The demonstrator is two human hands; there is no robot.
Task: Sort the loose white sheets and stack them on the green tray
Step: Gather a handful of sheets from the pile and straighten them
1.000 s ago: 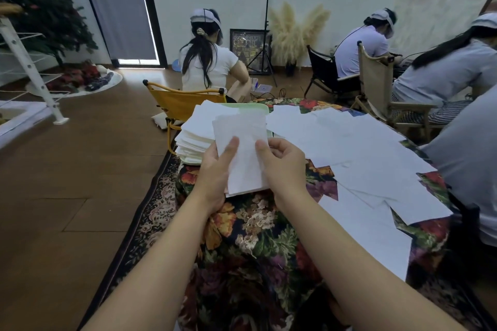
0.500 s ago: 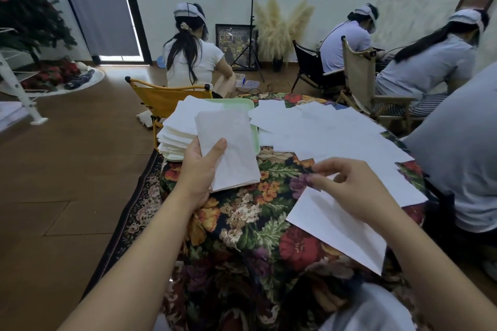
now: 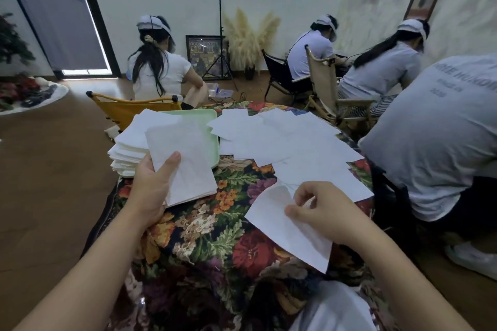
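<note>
Landmark for every entry: the green tray (image 3: 212,126) at the far left of the table.

1. Your right hand (image 3: 326,212), nearest you, well to the right of the tray and closer in. Its fingers are curled, pinching the upper edge of a single sheet (image 3: 290,226). That sheet hangs at a slant toward you, its top corner bent up by the fingertips.

2. Your left hand (image 3: 152,188), just in front of the tray. The thumb presses across the face of a small held bundle (image 3: 185,164) and the fingers are wrapped behind it, out of sight. The bundle is tilted up, its top edge overlapping the tray in the view.

3. The flowered tablecloth (image 3: 215,231), dark with red and orange blooms, covering the table from the tray back to you.

4. The sorted stack (image 3: 129,142), thick, many layers, sitting on the left part of the tray and jutting past its left rim.

5. The loose sheets (image 3: 290,142), spread overlapping on the cloth directly right of the tray, reaching toward your right hand.

6. A yellow chair (image 3: 129,107), just behind the tray.

7. A person in a grey shirt (image 3: 430,129), far right of the tray, back turned, close to the table edge.

8. Three more seated people, beyond the tray, all facing away.

9. A tripod (image 3: 220,35) and dried pampas grass (image 3: 250,35), against the back wall beyond the tray.
</note>
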